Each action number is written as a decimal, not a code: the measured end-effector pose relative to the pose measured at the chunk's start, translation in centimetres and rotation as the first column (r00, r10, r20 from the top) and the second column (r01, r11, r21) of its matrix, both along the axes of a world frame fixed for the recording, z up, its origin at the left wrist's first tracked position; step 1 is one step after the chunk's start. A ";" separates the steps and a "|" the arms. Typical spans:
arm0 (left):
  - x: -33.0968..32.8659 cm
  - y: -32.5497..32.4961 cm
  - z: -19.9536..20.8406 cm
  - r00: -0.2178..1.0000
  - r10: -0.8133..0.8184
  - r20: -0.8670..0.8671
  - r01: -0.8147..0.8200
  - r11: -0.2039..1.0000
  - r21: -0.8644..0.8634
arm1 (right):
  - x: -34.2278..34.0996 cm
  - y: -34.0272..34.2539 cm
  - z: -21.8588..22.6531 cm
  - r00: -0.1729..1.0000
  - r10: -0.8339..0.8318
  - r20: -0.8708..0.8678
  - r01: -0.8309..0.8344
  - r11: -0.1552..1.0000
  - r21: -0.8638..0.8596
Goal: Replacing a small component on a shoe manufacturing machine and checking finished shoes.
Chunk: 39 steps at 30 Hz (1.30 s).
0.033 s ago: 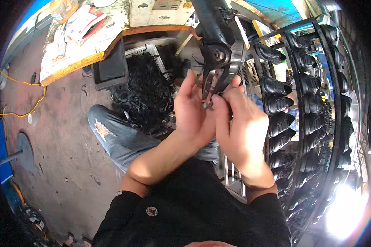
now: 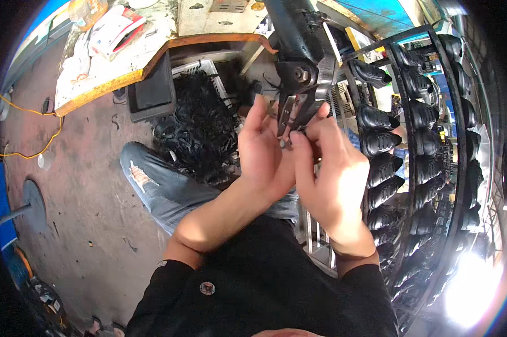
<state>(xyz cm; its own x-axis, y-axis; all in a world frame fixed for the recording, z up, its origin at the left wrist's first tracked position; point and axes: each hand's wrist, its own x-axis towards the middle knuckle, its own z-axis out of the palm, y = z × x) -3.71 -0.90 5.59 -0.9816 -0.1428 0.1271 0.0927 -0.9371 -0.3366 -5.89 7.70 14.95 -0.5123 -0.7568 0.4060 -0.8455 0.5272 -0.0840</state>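
A black machine arm [image 2: 293, 39] comes down from the top and ends in narrow metal jaws [image 2: 285, 117] under a large bolt. My left hand [image 2: 259, 151] is curled on the left of the jaws, its thumb pointing up; its other fingers are mostly hidden behind them. On the other side, my right hand [image 2: 332, 163] is closed, thumb and fingers pinched together just below the jaw tips. A tiny greyish piece [image 2: 285, 144] shows between the two hands there. What it is, and what else the fingers hold, I cannot make out.
Racks of black shoes [image 2: 380, 143] stand close on the right. A white crate [image 2: 211, 70] and a dark heap of black scraps [image 2: 194, 123] lie left of my hands, beside a black tray [image 2: 150, 92]. A rusty-edged worktable [image 2: 116, 67] is beyond; a yellow cable [image 2: 34, 156] crosses the floor.
My right hand has shifted very slightly to the right, and the jaws sit a touch differently between the hands. My left hand stays where it was.
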 end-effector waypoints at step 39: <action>0.3 -0.3 0.3 0.999 -0.016 0.037 0.017 1.000 -0.016 | 0.9 -0.4 -0.2 0.978 -0.088 0.191 0.099 0.994 -0.047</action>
